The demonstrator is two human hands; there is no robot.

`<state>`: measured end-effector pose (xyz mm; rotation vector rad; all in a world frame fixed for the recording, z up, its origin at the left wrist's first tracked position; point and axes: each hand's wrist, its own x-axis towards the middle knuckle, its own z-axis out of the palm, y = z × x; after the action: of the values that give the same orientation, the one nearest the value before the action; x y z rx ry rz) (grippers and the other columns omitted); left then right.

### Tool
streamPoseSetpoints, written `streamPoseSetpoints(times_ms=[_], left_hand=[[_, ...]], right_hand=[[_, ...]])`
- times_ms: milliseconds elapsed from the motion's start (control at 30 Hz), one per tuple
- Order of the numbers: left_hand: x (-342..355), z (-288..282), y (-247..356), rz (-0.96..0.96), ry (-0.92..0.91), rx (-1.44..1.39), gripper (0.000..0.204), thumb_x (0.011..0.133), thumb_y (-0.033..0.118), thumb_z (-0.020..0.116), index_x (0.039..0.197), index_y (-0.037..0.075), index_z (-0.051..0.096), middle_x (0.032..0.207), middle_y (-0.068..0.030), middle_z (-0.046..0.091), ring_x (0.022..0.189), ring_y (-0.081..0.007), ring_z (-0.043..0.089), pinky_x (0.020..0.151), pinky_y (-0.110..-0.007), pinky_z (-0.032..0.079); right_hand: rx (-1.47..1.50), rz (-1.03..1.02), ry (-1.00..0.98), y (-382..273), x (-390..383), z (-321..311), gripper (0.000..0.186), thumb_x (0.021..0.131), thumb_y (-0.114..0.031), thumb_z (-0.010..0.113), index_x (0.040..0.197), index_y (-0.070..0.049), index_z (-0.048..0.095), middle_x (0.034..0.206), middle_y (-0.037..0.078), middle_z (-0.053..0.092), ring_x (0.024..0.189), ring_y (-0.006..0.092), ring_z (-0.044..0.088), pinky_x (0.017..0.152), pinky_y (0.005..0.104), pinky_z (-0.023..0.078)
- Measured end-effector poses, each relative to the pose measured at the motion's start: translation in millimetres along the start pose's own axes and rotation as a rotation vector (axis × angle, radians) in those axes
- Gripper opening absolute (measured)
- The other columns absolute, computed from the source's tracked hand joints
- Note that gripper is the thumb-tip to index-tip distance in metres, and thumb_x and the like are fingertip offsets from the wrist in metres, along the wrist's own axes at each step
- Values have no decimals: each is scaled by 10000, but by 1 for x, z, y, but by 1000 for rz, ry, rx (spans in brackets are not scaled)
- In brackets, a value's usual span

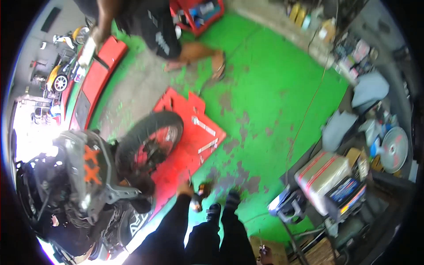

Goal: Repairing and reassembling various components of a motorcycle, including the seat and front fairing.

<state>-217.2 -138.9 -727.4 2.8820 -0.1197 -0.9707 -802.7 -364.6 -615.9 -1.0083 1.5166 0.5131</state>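
My left hand (184, 190) reaches out over the edge of the red lift platform (194, 152), its fingers closed. A thin dark rod (190, 175) sticks up from it, too blurred to name. Right beside this hand is an orange and black tool (202, 191) that looks like a power drill; whether I touch it, I cannot tell. Low in the picture my right hand (265, 255) is closed around something small, near a piece of cardboard (276, 249). To the left stands a dark motorcycle (84, 176), its wheel (152, 139) over the platform.
Another person (152, 31) is at the far side, near a red toolbox (198, 17) and a long red ramp (95, 81). At right are a wrapped box (322, 176), a battery (346, 196) and a blue-white machine (289, 205). A cable (304, 126) crosses the green floor (265, 101).
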Motion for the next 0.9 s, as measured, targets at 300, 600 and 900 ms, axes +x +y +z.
streamPoseSetpoints(times_ms=[300,600,900], left_hand=[[-152,-119,8,-121,-362,-18,424,832,422,567,940,43,726,1005,-219,684,977,-400,649,860,-476,515],[48,-281,216,174,-106,-182,366,739,385,665,894,60,734,898,-241,681,842,-397,669,765,-469,534],[174,-470,362,270,269,-642,483,848,503,571,977,53,690,831,-222,678,833,-375,666,770,-460,519]], right_hand=[[-367,-451,173,-315,-5,-40,370,962,-270,580,1281,-91,525,884,69,645,628,152,576,560,361,466],[-197,-718,-6,-508,115,-180,315,896,-162,576,1145,29,557,1004,64,659,742,176,606,578,349,482],[-370,-821,-199,-797,97,-164,312,902,-191,582,1140,12,578,958,66,661,721,189,610,575,360,488]])
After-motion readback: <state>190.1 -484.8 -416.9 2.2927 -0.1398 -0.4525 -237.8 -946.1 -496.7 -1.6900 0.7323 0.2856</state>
